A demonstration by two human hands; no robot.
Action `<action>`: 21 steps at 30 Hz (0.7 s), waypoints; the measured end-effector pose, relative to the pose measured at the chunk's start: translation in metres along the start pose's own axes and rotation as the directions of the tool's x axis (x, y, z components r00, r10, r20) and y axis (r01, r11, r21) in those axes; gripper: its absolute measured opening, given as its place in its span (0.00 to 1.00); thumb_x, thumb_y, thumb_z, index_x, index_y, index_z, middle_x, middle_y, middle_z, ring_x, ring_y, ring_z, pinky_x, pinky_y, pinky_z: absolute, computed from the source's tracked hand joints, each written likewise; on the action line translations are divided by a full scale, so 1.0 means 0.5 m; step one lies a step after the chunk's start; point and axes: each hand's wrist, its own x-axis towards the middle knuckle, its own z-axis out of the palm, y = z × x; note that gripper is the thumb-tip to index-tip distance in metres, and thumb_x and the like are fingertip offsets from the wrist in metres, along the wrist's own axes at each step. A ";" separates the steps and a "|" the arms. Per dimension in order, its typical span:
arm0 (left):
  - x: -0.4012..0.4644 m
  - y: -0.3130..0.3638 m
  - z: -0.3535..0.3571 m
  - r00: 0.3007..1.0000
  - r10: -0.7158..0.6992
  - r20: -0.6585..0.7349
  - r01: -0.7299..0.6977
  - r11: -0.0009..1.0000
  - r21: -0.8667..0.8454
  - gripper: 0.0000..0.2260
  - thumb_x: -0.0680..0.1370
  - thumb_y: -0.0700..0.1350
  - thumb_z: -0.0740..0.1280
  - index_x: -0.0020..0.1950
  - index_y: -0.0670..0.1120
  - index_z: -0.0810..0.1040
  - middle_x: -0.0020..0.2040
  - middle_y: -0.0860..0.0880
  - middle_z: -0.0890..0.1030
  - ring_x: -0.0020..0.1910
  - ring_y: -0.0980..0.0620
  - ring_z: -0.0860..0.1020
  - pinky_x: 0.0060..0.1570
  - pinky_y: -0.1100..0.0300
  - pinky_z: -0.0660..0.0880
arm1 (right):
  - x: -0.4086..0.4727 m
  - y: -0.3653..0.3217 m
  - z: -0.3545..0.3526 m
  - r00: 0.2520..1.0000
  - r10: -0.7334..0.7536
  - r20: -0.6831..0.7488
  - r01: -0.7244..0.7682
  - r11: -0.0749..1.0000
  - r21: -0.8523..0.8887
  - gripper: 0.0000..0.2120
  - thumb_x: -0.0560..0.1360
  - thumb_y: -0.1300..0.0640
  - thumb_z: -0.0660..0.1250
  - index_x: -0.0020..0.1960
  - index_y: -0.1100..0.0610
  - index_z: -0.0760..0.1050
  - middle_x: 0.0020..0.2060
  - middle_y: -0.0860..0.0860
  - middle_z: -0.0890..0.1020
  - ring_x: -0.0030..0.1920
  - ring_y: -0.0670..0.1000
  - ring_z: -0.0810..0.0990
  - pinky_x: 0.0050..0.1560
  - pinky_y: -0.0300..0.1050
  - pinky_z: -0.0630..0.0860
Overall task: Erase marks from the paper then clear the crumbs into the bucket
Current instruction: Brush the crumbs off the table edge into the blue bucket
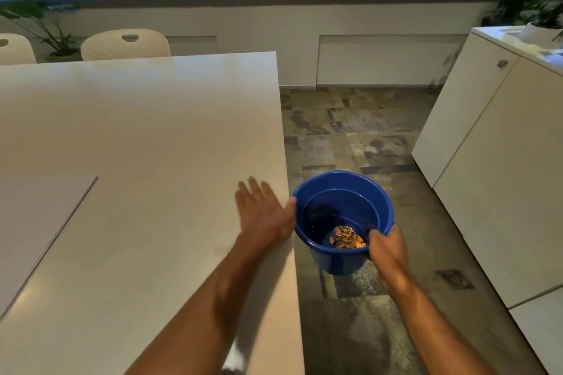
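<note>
Head view showed the bucket (342,216) held just below the desk's (137,146) right edge, gripped by the right hand (385,248); the left hand (263,211) lay flat and spread beside that edge, thumb touching the rim.

Paper (39,231): cut off by left edge; marks not discernible. Right hand (385,248): fingertips hidden over bucket (341,192) rim. Scraps (345,237) in bucket: too small to identify.
</note>
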 end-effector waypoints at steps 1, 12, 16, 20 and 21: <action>0.007 0.035 0.002 0.999 0.049 0.003 -0.049 0.999 0.019 0.39 0.80 0.67 0.42 0.81 0.42 0.41 0.80 0.37 0.38 0.78 0.36 0.35 0.76 0.41 0.36 | -0.003 -0.002 0.000 1.000 -0.012 -0.007 0.012 1.000 0.005 0.20 0.74 0.64 0.61 0.61 0.47 0.72 0.42 0.52 0.82 0.38 0.52 0.82 0.32 0.46 0.79; -0.017 0.144 0.047 0.948 0.318 -0.031 -0.318 0.948 -0.019 0.35 0.83 0.59 0.51 0.81 0.40 0.43 0.80 0.36 0.40 0.79 0.37 0.37 0.77 0.43 0.39 | -0.030 -0.008 -0.010 0.999 -0.029 -0.035 0.029 1.000 0.002 0.18 0.72 0.65 0.61 0.59 0.51 0.73 0.41 0.51 0.82 0.37 0.49 0.80 0.30 0.38 0.73; 0.010 0.150 0.049 0.937 0.349 -0.037 -0.349 0.937 -0.004 0.35 0.83 0.60 0.51 0.81 0.39 0.47 0.80 0.34 0.43 0.79 0.36 0.40 0.77 0.42 0.41 | -0.052 -0.012 -0.019 0.998 -0.031 -0.058 0.032 0.999 0.009 0.17 0.73 0.64 0.61 0.59 0.50 0.73 0.42 0.50 0.82 0.37 0.47 0.80 0.28 0.35 0.72; 0.002 0.182 0.083 0.933 0.352 0.080 -0.352 0.936 -0.011 0.34 0.83 0.60 0.51 0.81 0.39 0.47 0.80 0.34 0.42 0.79 0.35 0.40 0.76 0.42 0.40 | -0.062 -0.012 -0.037 0.997 0.006 -0.076 -0.002 0.998 0.060 0.19 0.71 0.66 0.60 0.59 0.52 0.72 0.44 0.50 0.81 0.41 0.48 0.81 0.35 0.42 0.78; -0.007 0.190 0.095 0.933 0.350 0.090 -0.352 0.936 0.011 0.34 0.83 0.60 0.51 0.81 0.40 0.47 0.80 0.34 0.41 0.79 0.36 0.39 0.77 0.41 0.40 | -0.060 -0.009 -0.042 0.997 0.022 -0.068 -0.017 0.997 0.074 0.20 0.70 0.66 0.59 0.59 0.50 0.72 0.45 0.50 0.82 0.44 0.49 0.82 0.40 0.46 0.81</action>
